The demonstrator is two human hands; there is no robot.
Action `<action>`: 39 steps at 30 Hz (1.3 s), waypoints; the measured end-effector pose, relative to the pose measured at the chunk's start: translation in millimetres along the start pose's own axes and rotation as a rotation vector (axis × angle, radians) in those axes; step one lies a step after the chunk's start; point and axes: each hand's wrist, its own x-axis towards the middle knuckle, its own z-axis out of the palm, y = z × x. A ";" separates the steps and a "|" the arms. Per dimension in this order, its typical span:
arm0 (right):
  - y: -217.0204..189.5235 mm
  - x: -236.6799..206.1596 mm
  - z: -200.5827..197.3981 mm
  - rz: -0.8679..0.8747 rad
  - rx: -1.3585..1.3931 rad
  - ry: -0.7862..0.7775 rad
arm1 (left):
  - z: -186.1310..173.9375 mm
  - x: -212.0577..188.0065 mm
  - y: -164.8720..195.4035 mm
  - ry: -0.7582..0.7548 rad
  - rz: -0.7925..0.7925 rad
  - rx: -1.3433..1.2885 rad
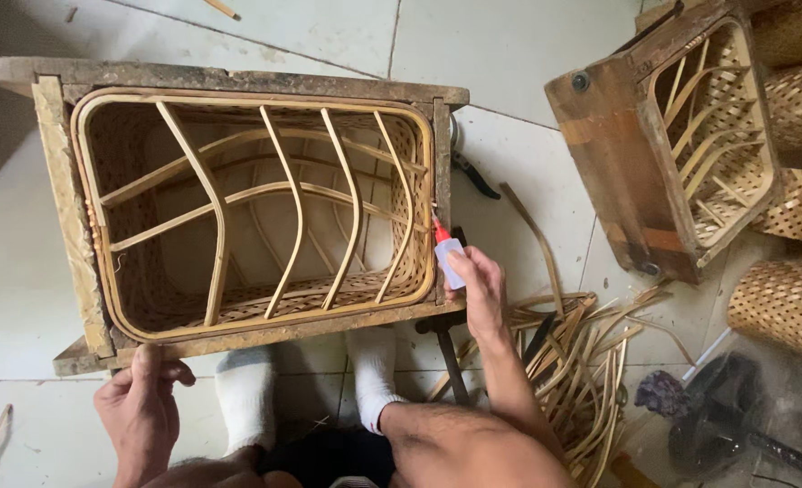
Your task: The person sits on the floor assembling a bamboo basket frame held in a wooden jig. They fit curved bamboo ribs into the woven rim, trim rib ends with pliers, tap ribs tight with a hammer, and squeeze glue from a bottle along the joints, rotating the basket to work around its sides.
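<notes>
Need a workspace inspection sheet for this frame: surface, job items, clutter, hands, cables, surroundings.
Surface: pale tiled floor, dusty, with scraps.
Job's things: wooden frame mould holding a woven basket with bent cane ribs; small glue bottle, red nozzle at the basket rim.
Clutter: loose cane strips; pliers beside the frame; hammer under the right forearm.
Grippers: left hand grips the frame's near edge; right hand holds the bottle.
Cables: nothing seen.
Surroundings: second mould with basket; finished woven baskets; dark plastic bag; feet in white socks.
</notes>
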 end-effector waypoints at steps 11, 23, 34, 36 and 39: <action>4.2 -51.4 -18.2 -0.057 -0.112 -0.051 | -0.6 -0.8 -0.6 -0.001 0.008 0.039; 11.4 -73.9 -18.4 0.154 -0.144 0.039 | 17.5 -11.4 16.3 0.030 -0.042 0.244; -22.8 -111.2 -28.1 -0.112 -0.450 -0.119 | 68.9 -5.3 31.0 -0.134 -0.314 0.487; -35.5 -107.5 -24.6 -0.506 -0.955 -0.028 | 69.2 -5.7 29.8 -0.130 -0.304 0.403; -50.8 -95.7 -20.4 -0.774 -1.098 -0.085 | 68.1 -7.4 29.0 -0.103 -0.314 0.404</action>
